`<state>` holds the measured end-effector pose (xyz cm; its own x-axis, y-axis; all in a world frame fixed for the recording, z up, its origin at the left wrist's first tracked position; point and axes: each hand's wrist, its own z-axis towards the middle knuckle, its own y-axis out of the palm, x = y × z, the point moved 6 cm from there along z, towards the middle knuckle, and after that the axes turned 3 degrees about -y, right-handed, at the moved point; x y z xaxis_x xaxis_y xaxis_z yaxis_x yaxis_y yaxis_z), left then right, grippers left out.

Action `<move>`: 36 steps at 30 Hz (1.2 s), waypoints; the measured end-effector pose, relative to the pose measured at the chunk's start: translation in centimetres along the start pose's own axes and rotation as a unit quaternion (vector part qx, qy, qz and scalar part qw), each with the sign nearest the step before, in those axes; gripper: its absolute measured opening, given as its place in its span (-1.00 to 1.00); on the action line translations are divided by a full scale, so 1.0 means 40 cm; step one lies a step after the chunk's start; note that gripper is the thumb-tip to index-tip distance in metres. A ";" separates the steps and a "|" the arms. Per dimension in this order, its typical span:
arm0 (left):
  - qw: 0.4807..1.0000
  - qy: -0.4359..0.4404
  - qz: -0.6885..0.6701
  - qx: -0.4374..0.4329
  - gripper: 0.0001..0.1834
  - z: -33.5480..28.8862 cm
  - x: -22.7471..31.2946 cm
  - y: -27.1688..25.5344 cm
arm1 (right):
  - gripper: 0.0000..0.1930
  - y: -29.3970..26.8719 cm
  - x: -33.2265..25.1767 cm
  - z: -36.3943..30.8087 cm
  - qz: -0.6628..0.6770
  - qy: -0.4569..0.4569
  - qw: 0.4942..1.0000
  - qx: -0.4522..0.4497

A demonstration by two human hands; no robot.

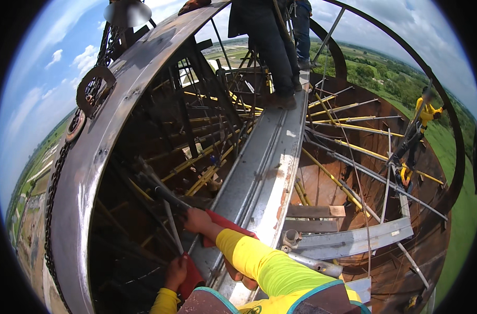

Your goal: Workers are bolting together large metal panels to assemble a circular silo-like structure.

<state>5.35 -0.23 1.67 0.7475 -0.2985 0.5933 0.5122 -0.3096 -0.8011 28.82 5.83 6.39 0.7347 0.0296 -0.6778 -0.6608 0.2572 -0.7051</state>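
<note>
Head view. Lower left of the frame: the left hand (175, 273), fingers bent and pinching the edge of a lower red piece (192, 278). Above it and slightly right, the right hand (197, 220) is curled beside an upper red piece (232, 224), which passes behind the wrist; whether its fingers close on this piece or on the end of the dark pole (167, 193) cannot be told. Both red pieces lie left of lower centre, over the near end of a grey metal plank (249, 180); whether they are 2 parts of 1 item is hidden by the forearm.

Handling (judged from appearance): the red material seems thin, light and pliable, more likely to fold than to break; its outer edges offer the best hold, with 1 hand at each side. The plank, by contrast, looks stiff and smooth, perhaps slippery.

Surroundings: upper centre, a person in dark trousers (270, 47) stands on the plank; right, a worker in yellow (427, 112) stands near yellow poles (364, 149); left, a curved steel plate (113, 104) with a chain (55, 199) alongside.
</note>
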 end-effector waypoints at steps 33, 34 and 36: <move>0.997 -0.018 -0.070 -0.034 -0.44 0.019 -0.064 0.037 | -0.60 0.017 0.006 0.018 0.008 -0.006 1.000 0.001; 0.998 -0.001 -0.065 -0.022 -0.44 0.029 -0.088 0.051 | -0.60 0.021 0.005 0.018 0.002 -0.008 1.000 -0.004; 0.998 0.009 -0.068 -0.008 -0.44 0.043 -0.126 0.069 | -0.61 0.026 0.007 0.016 -0.011 0.010 1.000 0.009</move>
<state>3.75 1.98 -3.67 0.6638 -0.2696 0.6976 0.6010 -0.3628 -0.7121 28.43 6.73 5.60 0.7460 0.0045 -0.6659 -0.6411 0.2753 -0.7164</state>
